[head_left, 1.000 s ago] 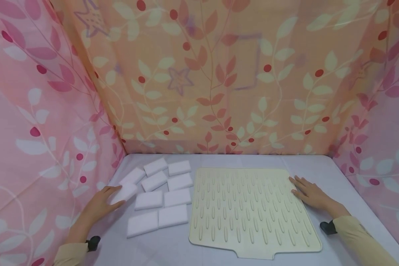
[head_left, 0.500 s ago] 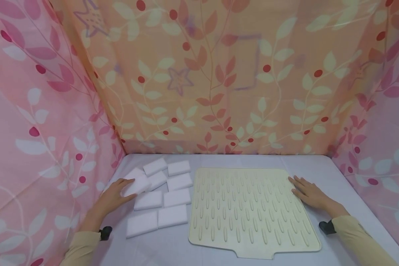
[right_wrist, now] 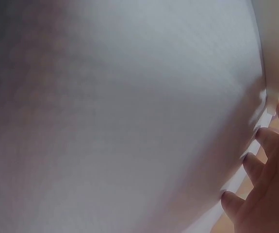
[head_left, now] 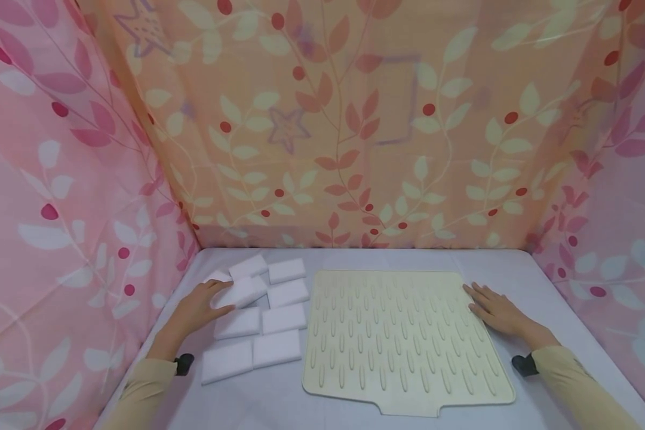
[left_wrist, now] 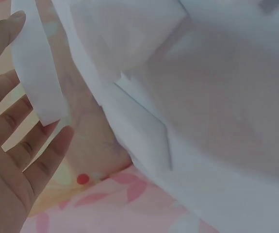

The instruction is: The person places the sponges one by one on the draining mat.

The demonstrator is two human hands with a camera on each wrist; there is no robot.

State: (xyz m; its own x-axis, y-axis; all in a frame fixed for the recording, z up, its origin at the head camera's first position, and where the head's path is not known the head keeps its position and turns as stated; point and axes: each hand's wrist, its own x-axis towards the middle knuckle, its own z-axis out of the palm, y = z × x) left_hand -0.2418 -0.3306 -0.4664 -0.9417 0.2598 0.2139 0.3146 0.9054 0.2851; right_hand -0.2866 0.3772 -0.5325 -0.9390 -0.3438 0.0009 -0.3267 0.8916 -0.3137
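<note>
In the head view my left hand (head_left: 196,306) pinches a white sponge block (head_left: 243,292) between thumb and fingers, over the other white blocks at the left. The left wrist view shows that sponge block (left_wrist: 40,65) on edge, between the thumb and the spread fingers (left_wrist: 41,160). My right hand (head_left: 500,313) lies with straight fingers at the right edge of a cream ridged mat (head_left: 378,337). In the right wrist view, the mat's edge (right_wrist: 274,43) is close to the right thumb, and the right hand (right_wrist: 268,194) has its fingertips at the white table surface.
Several more white sponge blocks (head_left: 277,349) lie in loose rows left of the mat, some touching. The white tabletop (head_left: 258,406) ends at a pink leaf-patterned curtain (head_left: 70,239) on the left. An orange patterned curtain (head_left: 322,119) hangs behind.
My left hand has moved right and slightly away from me with the sponge block, which now overlaps another block of the back rows. The right hand and the mat have stayed in place.
</note>
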